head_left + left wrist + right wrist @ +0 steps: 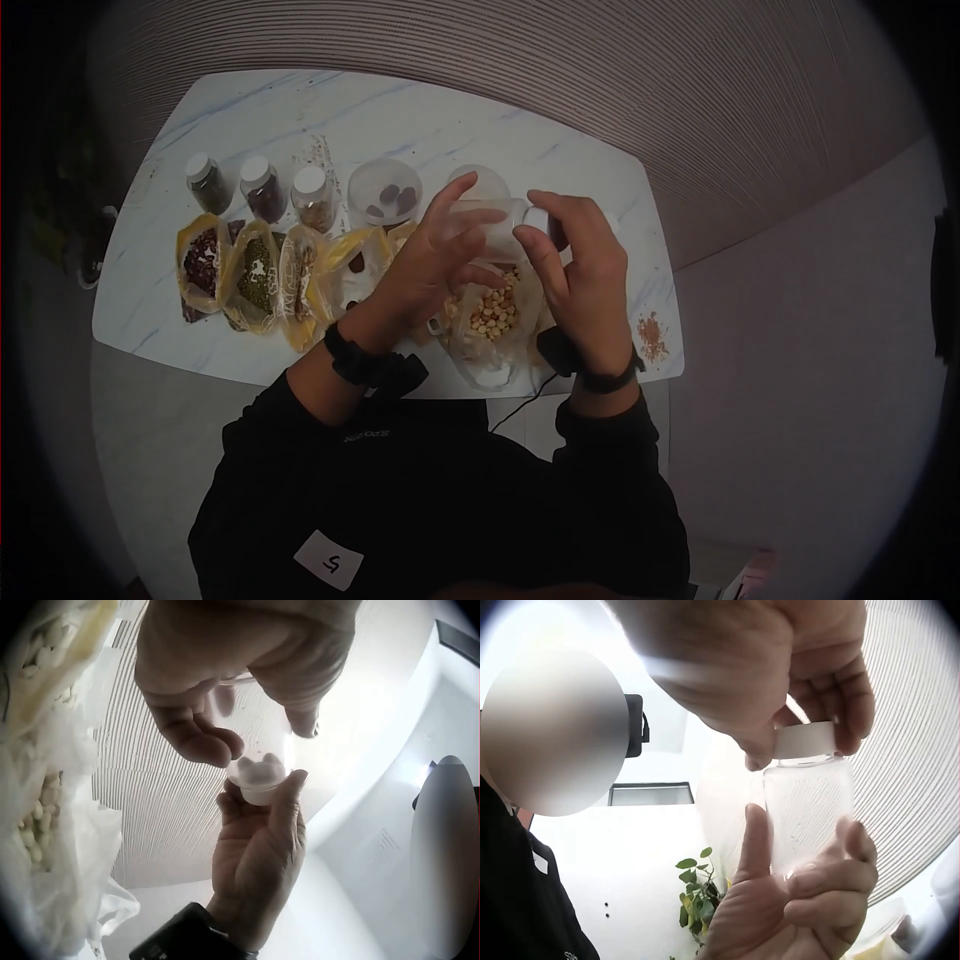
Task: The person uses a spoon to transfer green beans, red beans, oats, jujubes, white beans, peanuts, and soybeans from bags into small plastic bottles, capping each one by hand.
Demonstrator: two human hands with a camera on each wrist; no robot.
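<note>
An empty clear jar [808, 814] with a white cap [805, 741] is held between both hands above the table. My left hand [802, 911] curls its fingers and thumb round the jar's lower part. Thumb and fingers of my right hand [780, 682] pinch the cap, which sits on the jar's mouth. In the head view the jar lies roughly sideways, the left hand [432, 262] at its base and the right hand [590, 275] at its cap [536, 220]. Below them is an open bag of pale beans [492, 318].
Three filled, capped jars [260, 190] stand at the back left. Beside them is a round tub with dark pieces [385, 192]. Open bags of red beans [203, 262] and green beans [258, 285] lie in front. Small reddish grains [652, 337] are scattered at the right.
</note>
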